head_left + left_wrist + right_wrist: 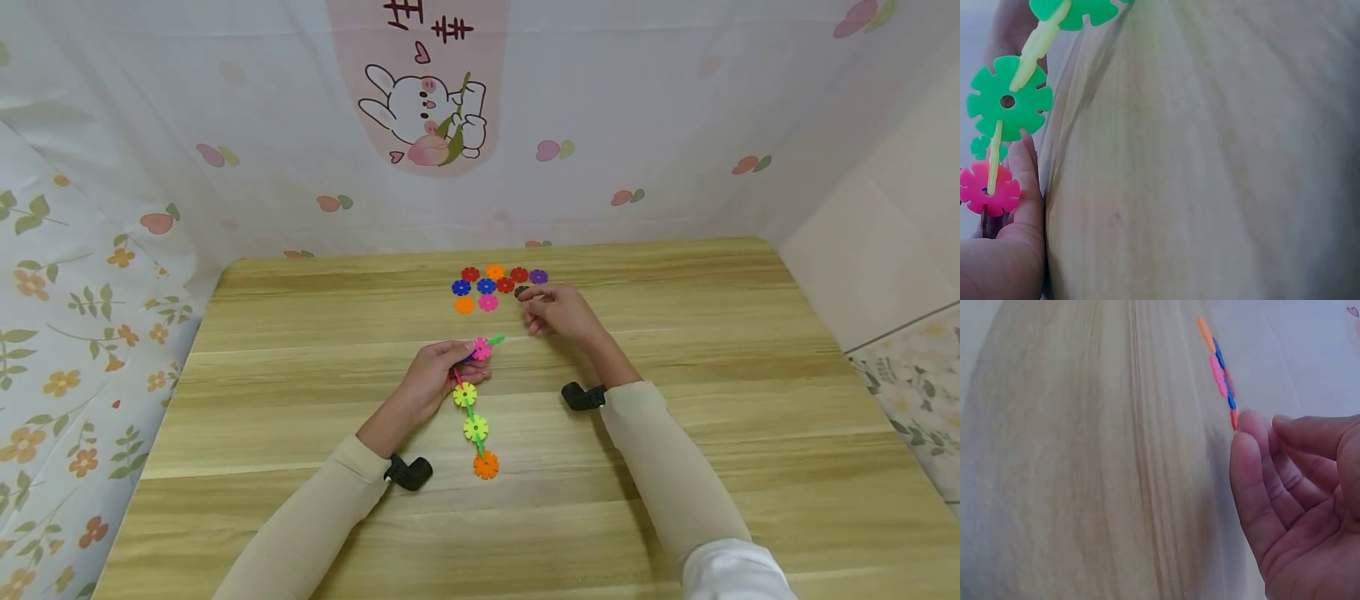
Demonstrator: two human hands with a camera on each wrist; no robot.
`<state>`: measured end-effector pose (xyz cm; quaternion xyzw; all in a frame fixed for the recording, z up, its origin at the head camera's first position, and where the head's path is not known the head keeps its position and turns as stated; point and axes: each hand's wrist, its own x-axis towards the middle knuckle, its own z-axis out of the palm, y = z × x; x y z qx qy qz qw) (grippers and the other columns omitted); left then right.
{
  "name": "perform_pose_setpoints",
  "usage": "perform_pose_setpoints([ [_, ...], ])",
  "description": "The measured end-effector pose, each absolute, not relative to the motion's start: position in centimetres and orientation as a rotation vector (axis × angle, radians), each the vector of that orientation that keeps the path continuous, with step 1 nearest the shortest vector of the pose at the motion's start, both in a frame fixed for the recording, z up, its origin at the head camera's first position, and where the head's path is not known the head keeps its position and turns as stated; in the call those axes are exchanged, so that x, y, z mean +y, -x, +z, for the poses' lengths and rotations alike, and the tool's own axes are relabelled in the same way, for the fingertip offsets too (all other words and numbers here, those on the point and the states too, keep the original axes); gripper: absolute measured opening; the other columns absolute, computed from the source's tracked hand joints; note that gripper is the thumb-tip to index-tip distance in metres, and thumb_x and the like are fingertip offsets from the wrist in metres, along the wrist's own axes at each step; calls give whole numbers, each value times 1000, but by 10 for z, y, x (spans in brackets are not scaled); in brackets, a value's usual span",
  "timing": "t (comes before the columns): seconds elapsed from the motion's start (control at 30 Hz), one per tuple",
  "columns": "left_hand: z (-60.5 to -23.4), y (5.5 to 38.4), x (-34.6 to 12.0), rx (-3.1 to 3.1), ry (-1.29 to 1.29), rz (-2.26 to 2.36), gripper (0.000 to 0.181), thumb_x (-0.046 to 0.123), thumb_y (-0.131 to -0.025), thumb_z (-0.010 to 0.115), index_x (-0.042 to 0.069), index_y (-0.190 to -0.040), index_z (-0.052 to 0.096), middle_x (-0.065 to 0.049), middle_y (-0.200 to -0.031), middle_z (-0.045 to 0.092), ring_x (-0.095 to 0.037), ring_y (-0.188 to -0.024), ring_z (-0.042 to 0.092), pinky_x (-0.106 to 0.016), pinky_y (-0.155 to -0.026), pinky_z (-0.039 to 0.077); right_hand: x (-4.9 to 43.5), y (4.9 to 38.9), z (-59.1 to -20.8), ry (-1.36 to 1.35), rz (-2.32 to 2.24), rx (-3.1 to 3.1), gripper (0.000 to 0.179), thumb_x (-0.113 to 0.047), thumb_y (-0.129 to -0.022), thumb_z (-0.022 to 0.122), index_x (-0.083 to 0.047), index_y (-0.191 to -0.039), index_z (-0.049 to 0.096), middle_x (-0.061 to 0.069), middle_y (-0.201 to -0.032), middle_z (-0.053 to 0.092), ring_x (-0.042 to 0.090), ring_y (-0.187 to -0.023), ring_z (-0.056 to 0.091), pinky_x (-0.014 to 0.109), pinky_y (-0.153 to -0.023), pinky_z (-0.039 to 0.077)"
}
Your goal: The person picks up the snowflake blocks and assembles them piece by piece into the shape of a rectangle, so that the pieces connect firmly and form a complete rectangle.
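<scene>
My left hand [442, 375] holds a chain of notched plastic discs over the table, its thumb and fingers around the upper end. A pink disc [482, 348] and a green disc [497, 339] stick out past the fingers; a blue one is partly hidden. Below the hand hang a yellow disc [465, 394], another yellow disc [476, 428] and an orange disc [486, 465], joined by green discs seen edge-on. My right hand [558, 312] is at a dark disc [522, 292], fingers loosely bent; the right wrist view shows a gap between thumb and fingertip, with nothing in it.
Loose discs lie flat near the table's back edge: several red, blue and orange, a pink disc [488, 302] and a purple disc [538, 277]. Behind the wooden table [300, 400] hangs a printed curtain [270, 125]. Both wrists carry black cameras.
</scene>
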<state>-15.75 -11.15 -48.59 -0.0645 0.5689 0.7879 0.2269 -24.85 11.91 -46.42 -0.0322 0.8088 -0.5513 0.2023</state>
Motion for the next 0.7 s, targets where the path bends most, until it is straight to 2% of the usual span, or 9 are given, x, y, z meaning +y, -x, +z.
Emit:
perform_pose_setpoints([
  [0.2, -487, 158, -111, 1568, 188, 2162, 31, 12, -103, 49, -13, -119, 57, -23, -102, 69, -22, -85, 72, -30, -81, 58, 121, 258, -474, 19, -1529, 2317, 26, -15, -100, 55, -2, -121, 62, 13, -78, 64, 16, -58, 63, 29, -59, 59],
  [0.43, -488, 159, -111, 1555, 195, 2164, 31, 11, -101, 53, -13, -120, 58, -19, -97, 71, -21, -84, 72, -30, -81, 58, 119, 264, -476, -34, -1509, 2340, 33, -16, -100, 55, -6, -131, 57, 10, -73, 63, 15, -53, 62, 29, -57, 58],
  [0.7, -488, 159, -112, 1563, 194, 2158, 31, 12, -101, 53, -12, -120, 58, -24, -104, 69, -20, -84, 72, -29, -81, 58, 113, 269, -478, -21, -1406, 2423, 37, -16, -99, 56, -5, -133, 54, 7, -67, 62, 13, -49, 59, 27, -53, 57],
])
